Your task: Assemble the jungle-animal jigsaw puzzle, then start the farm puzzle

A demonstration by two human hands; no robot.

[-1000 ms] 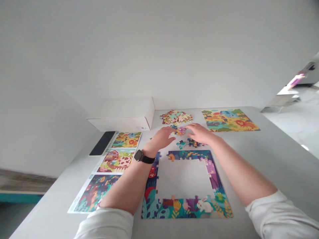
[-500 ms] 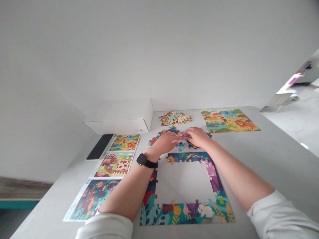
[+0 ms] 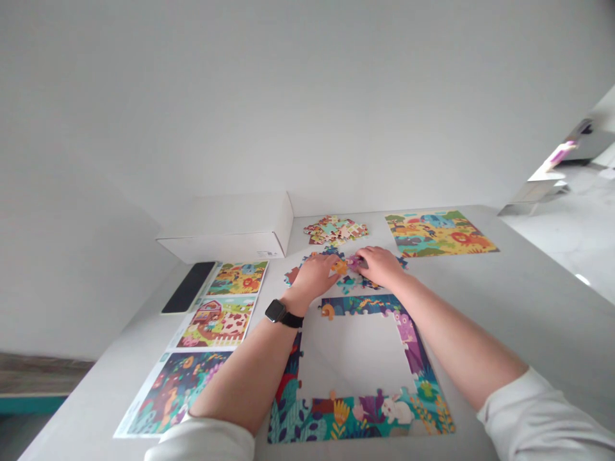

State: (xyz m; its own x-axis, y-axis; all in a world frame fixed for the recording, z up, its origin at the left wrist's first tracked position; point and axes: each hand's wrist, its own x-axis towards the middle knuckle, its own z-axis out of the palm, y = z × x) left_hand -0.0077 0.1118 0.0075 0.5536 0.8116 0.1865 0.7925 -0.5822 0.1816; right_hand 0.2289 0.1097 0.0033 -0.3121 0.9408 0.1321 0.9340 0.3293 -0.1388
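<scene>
Purple piece [image 3: 354,261], seemingly under right grip [image 3: 381,265]

No text we can read. White box [image 3: 225,225] has a small printed label [image 3: 261,252] on its front face, too small for us to read.

Loose puzzle pieces [image 3: 348,282], blue, teal and orange, lie flat in a scatter between the left hand [image 3: 314,275] and right hand [image 3: 382,266]; a purple piece [image 3: 354,261] touches the right fingertips.
</scene>
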